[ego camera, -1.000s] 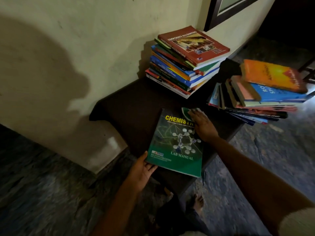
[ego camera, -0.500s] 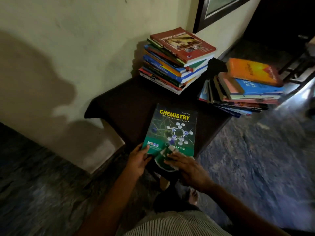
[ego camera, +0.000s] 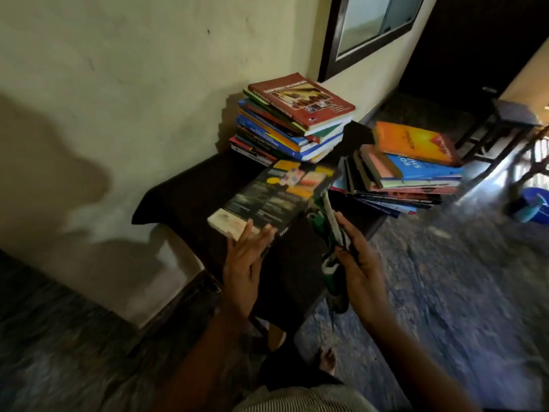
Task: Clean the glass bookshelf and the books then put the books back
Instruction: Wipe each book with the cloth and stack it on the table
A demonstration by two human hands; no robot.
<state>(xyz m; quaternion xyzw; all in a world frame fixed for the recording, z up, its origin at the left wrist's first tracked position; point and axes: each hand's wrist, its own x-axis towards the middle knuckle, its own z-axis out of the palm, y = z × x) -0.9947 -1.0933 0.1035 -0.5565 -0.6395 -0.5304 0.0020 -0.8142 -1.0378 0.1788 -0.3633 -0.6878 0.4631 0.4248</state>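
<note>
At the far left, a pale plaster wall [ego camera: 118, 84] carries a large dark shadow. Against its base stands a low bench [ego camera: 190, 197] draped in dark fabric, which serves as the work surface.

Over the near middle of the bench, a paperback book [ego camera: 276, 197] is caught tilted and motion-blurred, its dark cover with yellow and orange patches facing up. It looks like the back cover, probably turned up so this side can be wiped. The left hand [ego camera: 246, 263] steadies the book's near end with straight, spread fingers laid on it. The thumb is hidden, so whether it pinches from below cannot be told.

At the far end of the bench, against the wall, sits a tall stack of books [ego camera: 297, 120] topped by a red Corporate Accounting volume. A dark-framed window [ego camera: 371, 25] is above it.

Just right of the tilted book, the right hand [ego camera: 359, 263] curls its fingers around a bunched green and white cloth [ego camera: 334, 230], held clear of the book, likely ready to dust the upturned cover.

Further right, a second, looser pile of books [ego camera: 410, 173] with an orange one on top overhangs the bench's right edge. Two piles suggest cleaned and uncleaned books, though which is which cannot be told.

At the far right, a blue bucket [ego camera: 531, 203] stands on the floor. The glass bookshelf is out of sight.
</note>
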